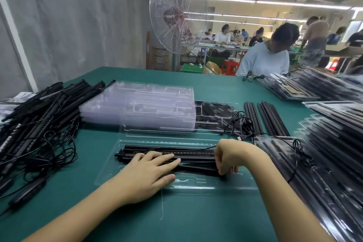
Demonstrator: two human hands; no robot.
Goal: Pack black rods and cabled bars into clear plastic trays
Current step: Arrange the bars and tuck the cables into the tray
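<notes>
Rods (196, 165) in tray (196, 187), pressed by flat left hand (145, 175), end pinched by right hand (229, 155). Packed trays (334, 153) stacked alongside; many bars (39, 116), empty trays (137, 104) left.

- The clear tray (196, 184) was thin transparent plastic, glossy, with pale reflections.
- The black rods (192, 156) inside the tray looked matt and smooth.
- The stack of empty trays (137, 108) behind the tray was the same plastic, a little milky.
- The table cover (196, 222) under the tray was green, matt and even.
- The cables (39, 155) left of the tray had a slightly shiny black coat.
</notes>
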